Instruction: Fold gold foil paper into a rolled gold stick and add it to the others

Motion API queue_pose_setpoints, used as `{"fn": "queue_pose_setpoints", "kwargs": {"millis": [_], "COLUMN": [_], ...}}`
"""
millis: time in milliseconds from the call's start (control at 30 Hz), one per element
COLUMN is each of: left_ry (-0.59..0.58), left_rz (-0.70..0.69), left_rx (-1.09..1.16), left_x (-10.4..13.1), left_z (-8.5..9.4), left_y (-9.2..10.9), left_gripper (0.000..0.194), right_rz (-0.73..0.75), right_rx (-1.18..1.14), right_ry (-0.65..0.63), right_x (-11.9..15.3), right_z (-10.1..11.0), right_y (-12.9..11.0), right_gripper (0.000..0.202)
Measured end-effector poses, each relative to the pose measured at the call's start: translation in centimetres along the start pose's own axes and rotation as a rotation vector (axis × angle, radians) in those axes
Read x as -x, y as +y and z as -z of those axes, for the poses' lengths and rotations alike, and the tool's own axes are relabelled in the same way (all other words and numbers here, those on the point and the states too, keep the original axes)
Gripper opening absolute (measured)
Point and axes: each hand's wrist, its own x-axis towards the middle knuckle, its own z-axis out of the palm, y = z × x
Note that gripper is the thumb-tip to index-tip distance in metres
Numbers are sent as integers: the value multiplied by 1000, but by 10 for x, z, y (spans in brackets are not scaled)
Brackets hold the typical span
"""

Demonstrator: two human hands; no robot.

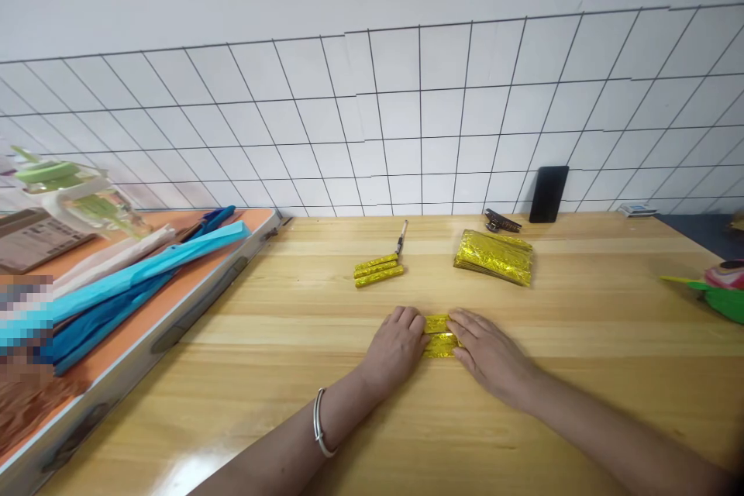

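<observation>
Gold foil (440,346): press evenly, edges aligned.
Left fingers (409,318), right fingers (468,322): over gold foil's ends; cannot tell if grasping.

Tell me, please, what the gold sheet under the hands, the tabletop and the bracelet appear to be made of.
Gold sheet: probably metallic foil or foil-coated paper; shiny and crinkled, with glints.
Tabletop: wood or wood-look laminate; glossy, showing pale grain and a glare patch.
Bracelet: likely metal; silvery and smooth, with bright highlights.
</observation>
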Motion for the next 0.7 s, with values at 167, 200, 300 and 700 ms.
{"fn": "queue_pose_setpoints", "kwargs": {"millis": [167,200,300,700], "left_ry": [-9,-23,-88,-291], "left_rz": [28,16,-56,-216], "left_rx": [97,111,134,23], "left_x": [3,5,13,33], "left_z": [7,9,18,25], "left_y": [0,0,-2,-10], "left_gripper": [10,11,25,89], "right_rz": [12,17,45,81], "right_rx": [11,18,29,101], "right_ry": [-103,-114,-130,-161], "right_x": [8,9,10,15], "right_z": [-3,-2,0,1], "right_y": [3,3,2,-2], "right_gripper": [51,54,61,72]}}
